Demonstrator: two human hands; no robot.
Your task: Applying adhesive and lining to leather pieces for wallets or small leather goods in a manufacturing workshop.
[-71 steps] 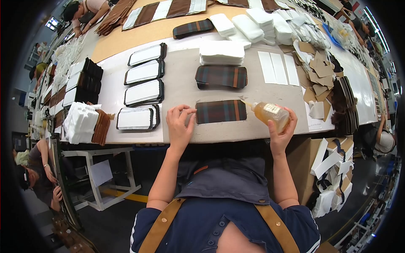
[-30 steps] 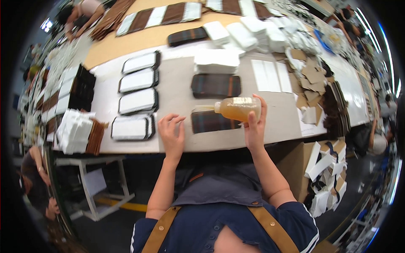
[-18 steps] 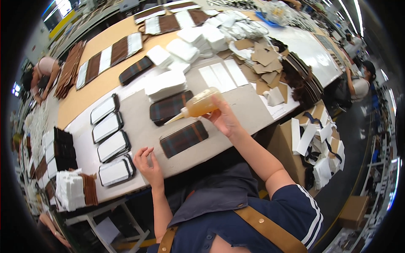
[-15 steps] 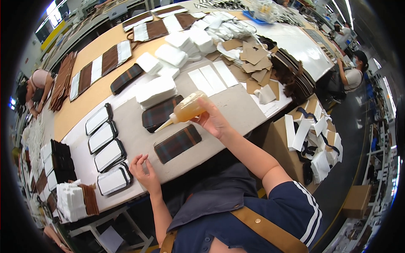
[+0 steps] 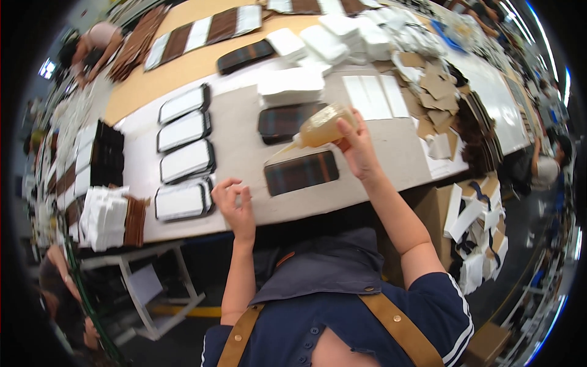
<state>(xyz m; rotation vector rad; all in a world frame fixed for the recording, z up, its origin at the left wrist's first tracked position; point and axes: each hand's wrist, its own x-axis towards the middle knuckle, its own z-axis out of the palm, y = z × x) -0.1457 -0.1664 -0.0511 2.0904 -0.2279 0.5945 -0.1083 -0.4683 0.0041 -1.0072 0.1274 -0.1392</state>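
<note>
I see my right hand (image 5: 356, 147) clamped around an amber squeeze bottle (image 5: 319, 129), tipped with its nozzle pointing left, just above the near dark plaid panel (image 5: 302, 172) on the grey work mat (image 5: 244, 128); my left hand (image 5: 235, 205) rests loosely curled, holding nothing, on the mat's near edge beside a white-faced panel (image 5: 181, 201); a second plaid panel (image 5: 282, 121) lies behind the bottle.
</note>
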